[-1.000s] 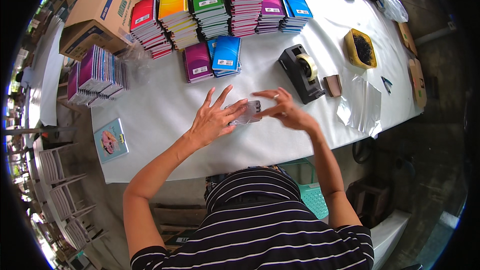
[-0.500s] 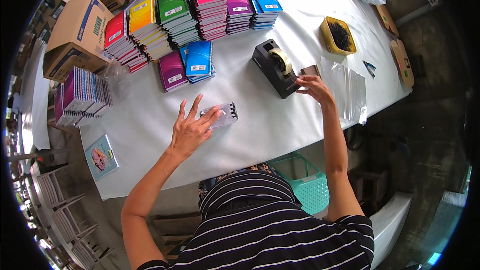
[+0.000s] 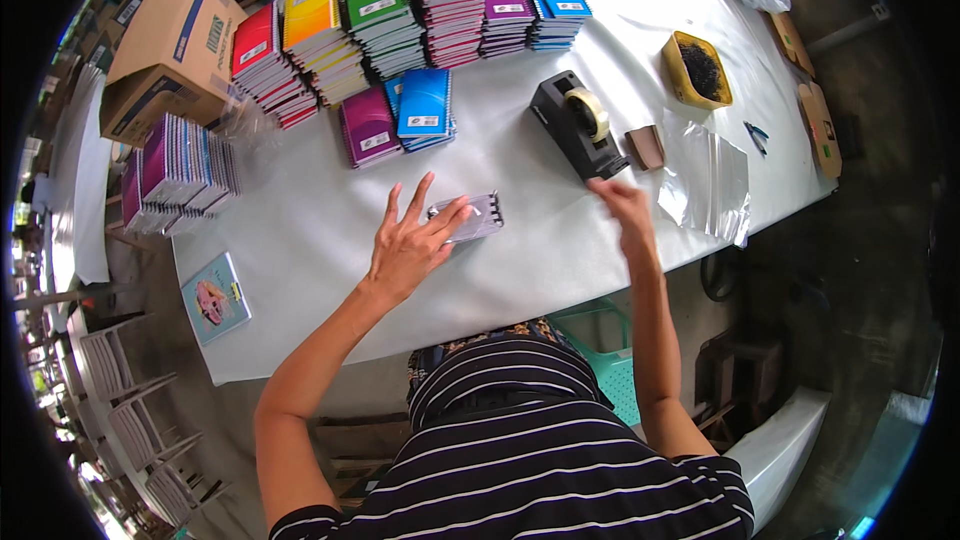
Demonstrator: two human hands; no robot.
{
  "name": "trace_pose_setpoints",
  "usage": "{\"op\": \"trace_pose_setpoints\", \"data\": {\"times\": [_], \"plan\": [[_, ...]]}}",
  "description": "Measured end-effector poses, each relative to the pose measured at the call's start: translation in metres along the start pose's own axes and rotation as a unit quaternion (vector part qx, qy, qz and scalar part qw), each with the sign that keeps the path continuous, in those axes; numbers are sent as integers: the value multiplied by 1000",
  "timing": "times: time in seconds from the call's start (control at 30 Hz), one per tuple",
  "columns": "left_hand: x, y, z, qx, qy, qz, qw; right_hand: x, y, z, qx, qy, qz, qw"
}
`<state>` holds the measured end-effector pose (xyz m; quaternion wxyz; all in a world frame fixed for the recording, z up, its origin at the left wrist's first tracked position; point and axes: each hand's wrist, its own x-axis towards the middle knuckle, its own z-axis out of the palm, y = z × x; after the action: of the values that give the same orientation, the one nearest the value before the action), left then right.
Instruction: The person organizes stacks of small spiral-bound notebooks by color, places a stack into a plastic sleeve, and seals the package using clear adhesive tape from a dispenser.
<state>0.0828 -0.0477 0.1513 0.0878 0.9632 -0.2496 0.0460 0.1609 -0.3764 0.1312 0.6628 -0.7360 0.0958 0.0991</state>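
My left hand (image 3: 408, 252) rests with fingers spread on a small clear-wrapped pack (image 3: 478, 220). Black spiral binding shows at the pack's right end. My right hand (image 3: 626, 208), partly blurred, is at the near end of a black tape dispenser (image 3: 578, 128). Thumb and fingers are pinched together there; whatever is between them is too small to make out. A roll of clear tape (image 3: 597, 116) sits in the dispenser. Beyond my left hand lie purple notebooks (image 3: 368, 126) and blue notebooks (image 3: 424, 110) in short stacks.
Tall stacks of spiral notebooks (image 3: 378, 8) line the far side, beside cardboard boxes (image 3: 170, 55). To the right are a brown block (image 3: 647, 147), clear plastic sleeves (image 3: 708, 180), a yellow tub (image 3: 682, 80) and pliers (image 3: 757, 137). A light-blue notebook (image 3: 215, 298) lies front left.
My right hand has moved left and nearer to me relative to the dispenser, its fingers drawn together. My left hand stays on the pack. The whole view has shifted slightly.
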Motion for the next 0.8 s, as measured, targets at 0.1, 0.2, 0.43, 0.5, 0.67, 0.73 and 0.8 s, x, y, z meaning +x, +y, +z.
{"op": "trace_pose_setpoints", "data": {"times": [0.1,0.2,0.43,0.5,0.67,0.73,0.8], "plan": [[3,1,3,-8,5,5,1000,-51,-38,90,140,-116,142,973],[4,3,0,-10,7,4,1000,-68,-35,135,178,-99,193,960],[-2,-1,8,-11,18,12,1000,-96,15,157,183,18,177,967],[-1,-3,4,-7,1,19,1000,-97,22,163,189,30,147,970],[25,-7,-2,-164,-50,-28,985,-96,49,160,129,34,60,989],[41,-15,22,-287,-77,-79,952,-86,62,160,6,40,-30,999],[46,-28,37,-355,-109,-80,925,-73,52,152,-93,-42,50,993]]}}
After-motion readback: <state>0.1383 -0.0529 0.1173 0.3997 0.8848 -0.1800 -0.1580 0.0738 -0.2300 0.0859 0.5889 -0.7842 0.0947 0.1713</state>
